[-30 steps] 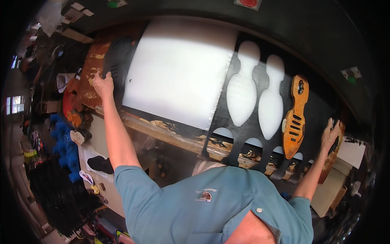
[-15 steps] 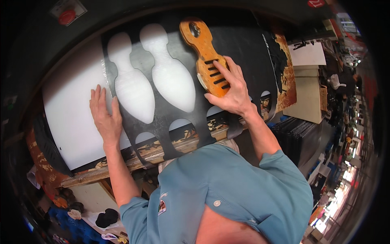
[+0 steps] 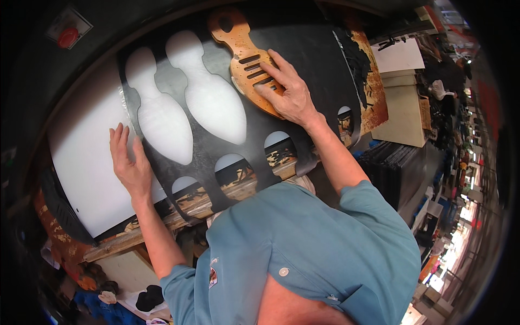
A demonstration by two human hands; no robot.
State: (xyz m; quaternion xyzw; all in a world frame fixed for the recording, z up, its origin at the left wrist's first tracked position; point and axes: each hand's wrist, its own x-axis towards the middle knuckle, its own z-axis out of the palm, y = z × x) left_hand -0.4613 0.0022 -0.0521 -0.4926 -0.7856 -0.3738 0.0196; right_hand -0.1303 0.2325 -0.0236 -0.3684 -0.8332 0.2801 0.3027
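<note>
A black sheet (image 3: 238, 157) lies over a white board (image 3: 89, 146), with two long sole-like openings in its middle and several rounded cut-outs along its near edge. To the right of the openings lies an orange-brown wooden cutting die (image 3: 250, 67), with a hole at its far end and dark slots across its wider part. My right hand (image 3: 292, 95) rests on the die's near right side, fingers and thumb spread over the slots. At the left edge of the sheet, my left hand (image 3: 131, 165) sits over the white board, fingers extended and nothing in them.
A worn wooden rail (image 3: 127, 240) runs along the near edge of the work surface. A red button (image 3: 68, 38) is on the dark machine beam at the far left. On the right stand a stack of black sheets (image 3: 392, 162) and a pale box (image 3: 398, 116).
The die has shifted slightly left and away from me across the sheet, with my right hand on it. My left hand stays by the sheet's left edge. The whole view has also shifted.
</note>
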